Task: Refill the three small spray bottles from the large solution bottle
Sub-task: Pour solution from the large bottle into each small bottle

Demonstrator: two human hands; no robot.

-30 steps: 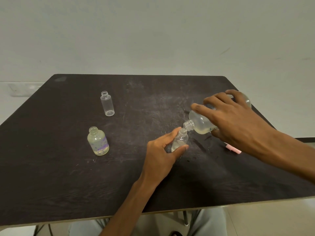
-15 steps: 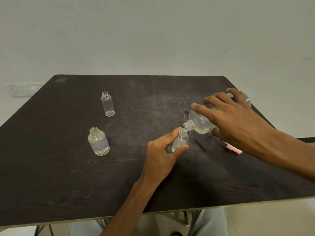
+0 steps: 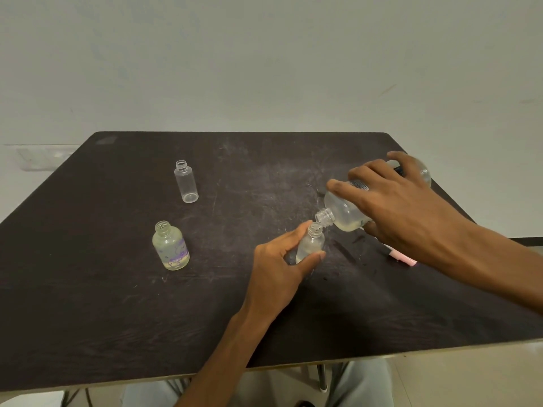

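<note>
Head view showed the right hand (image 3: 411, 210) gripping the large clear solution bottle (image 3: 346, 214), tilted unchanged, neck down-left over the small clear spray bottle (image 3: 310, 245) that the left hand (image 3: 279, 274) held upright.

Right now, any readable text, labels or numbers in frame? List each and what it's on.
No text can be read.
Large solution bottle, tipped in the right hand: dark print on its label, too small and blurred to read.
Squat small bottle: purple printed label, blurred, unreadable.
Tall clear bottle and the small bottle in the left hand: no print visible.
</note>
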